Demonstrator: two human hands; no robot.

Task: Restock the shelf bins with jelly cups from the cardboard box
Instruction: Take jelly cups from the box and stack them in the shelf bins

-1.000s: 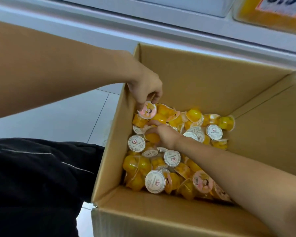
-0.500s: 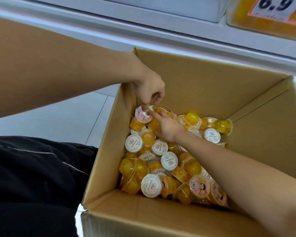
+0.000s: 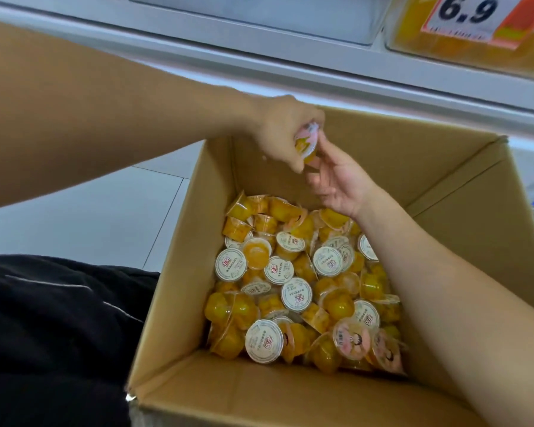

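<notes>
An open cardboard box (image 3: pixel 413 167) holds several yellow jelly cups (image 3: pixel 296 294) with white or pink lids, piled in its bottom. Above the pile, near the box's far left corner, my left hand (image 3: pixel 282 131) grips jelly cups (image 3: pixel 306 143) with a pink lid showing between the fingers. My right hand (image 3: pixel 339 180) is raised palm up just right of it, its fingertips touching the held cups from below; whether it pinches one I cannot tell. Both forearms reach over the box.
A grey shelf edge (image 3: pixel 290 66) runs above the box. A clear bin (image 3: pixel 469 41) with yellow contents and a 6.9 price tag (image 3: pixel 466 13) sits at top right. White floor tiles (image 3: pixel 74 217) lie left of the box, beside my black-clad leg (image 3: pixel 50 334).
Both hands rose out of the cup pile to the box's upper part. My left hand lifted the pink-lidded cup with it, and my right hand turned palm up under it.
</notes>
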